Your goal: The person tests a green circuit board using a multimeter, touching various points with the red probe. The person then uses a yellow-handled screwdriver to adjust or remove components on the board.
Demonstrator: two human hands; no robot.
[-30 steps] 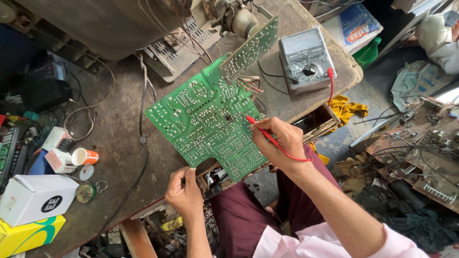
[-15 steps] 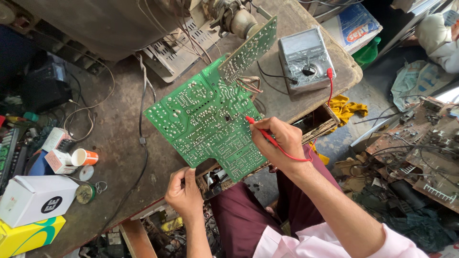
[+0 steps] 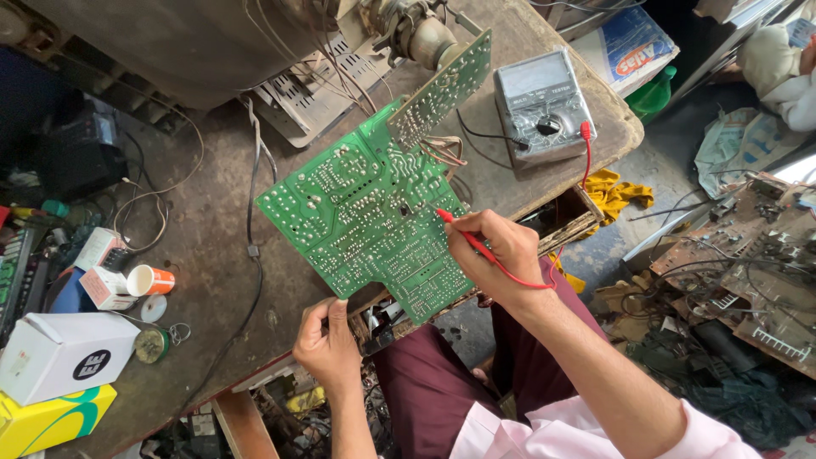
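Green board (image 3: 365, 217) is mid-probing: our right hand (image 3: 501, 255) pinches the red probe (image 3: 463, 234) on it, our left hand (image 3: 327, 344) grips its lower edge; next contact needs a steady tip.

Green circuit board (image 3: 370, 217), silver solder dots all over; red probe (image 3: 466, 236) and red lead (bright against it); grey meter (image 3: 544, 104); brown surface (image 3: 212, 280); yellow rag (image 3: 620, 194).
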